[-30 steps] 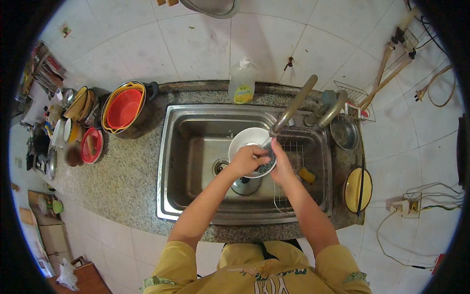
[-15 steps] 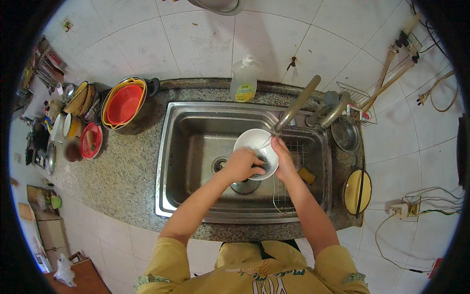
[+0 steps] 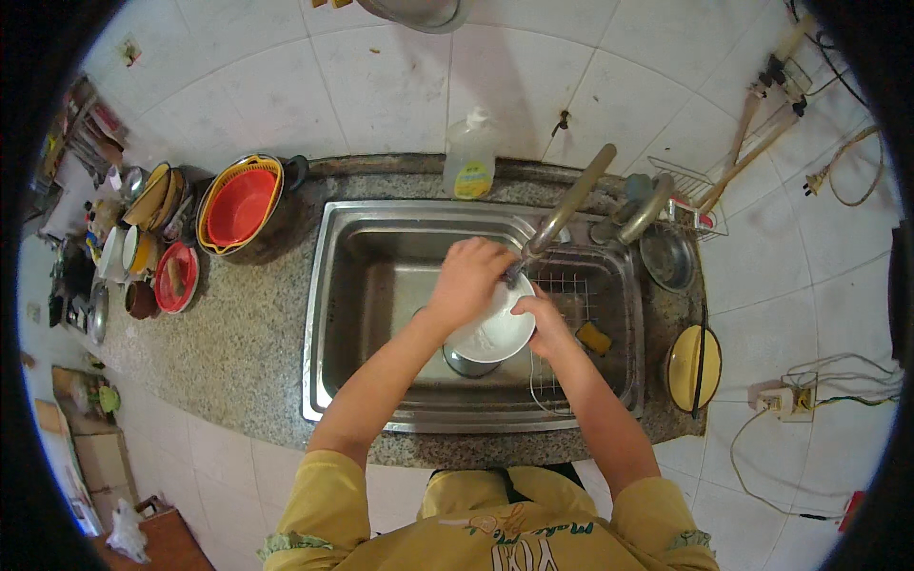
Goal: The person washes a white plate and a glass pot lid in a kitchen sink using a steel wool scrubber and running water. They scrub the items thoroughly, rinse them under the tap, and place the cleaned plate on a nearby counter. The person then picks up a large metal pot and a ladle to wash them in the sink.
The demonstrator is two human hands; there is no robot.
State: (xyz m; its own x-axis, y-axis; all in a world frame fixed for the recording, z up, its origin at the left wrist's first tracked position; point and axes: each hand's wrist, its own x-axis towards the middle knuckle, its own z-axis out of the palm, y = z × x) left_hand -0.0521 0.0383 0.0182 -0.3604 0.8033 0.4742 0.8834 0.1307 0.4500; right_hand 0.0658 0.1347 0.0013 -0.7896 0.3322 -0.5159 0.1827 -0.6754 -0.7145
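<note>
A: Where is the bowl (image 3: pixel 500 328)?

B: Over the sink (image 3: pixel 381 271), just on the person's side of the tap (image 3: pixel 576 202) mouth, with its open face turned up toward the head.

A: Which of the hands is nearer to it?

B: The right hand (image 3: pixel 547 324). It is clamped on the bowl's right edge, thumb over the rim, fingers hidden behind the wall.

A: And the left hand (image 3: pixel 466 281)?

B: At the bowl's far left edge, fingers bent, their tips right beside the tap mouth. There's something grey at those tips, too small to make out. I can't tell whether they grip it, or whether they touch the rim.

A: So the bowl lies between the two?

B: Yes. From the left hand it lies to the right and nearer the body; from the right hand, to the left.

A: Any long axis to mind?

B: None, it's round. What matters is rim to tap mouth: they look close, but I can't judge the height between them.

A: And the sponge (image 3: pixel 593 338)?

B: On the sink's right side, beyond the right hand, untouched.
</note>
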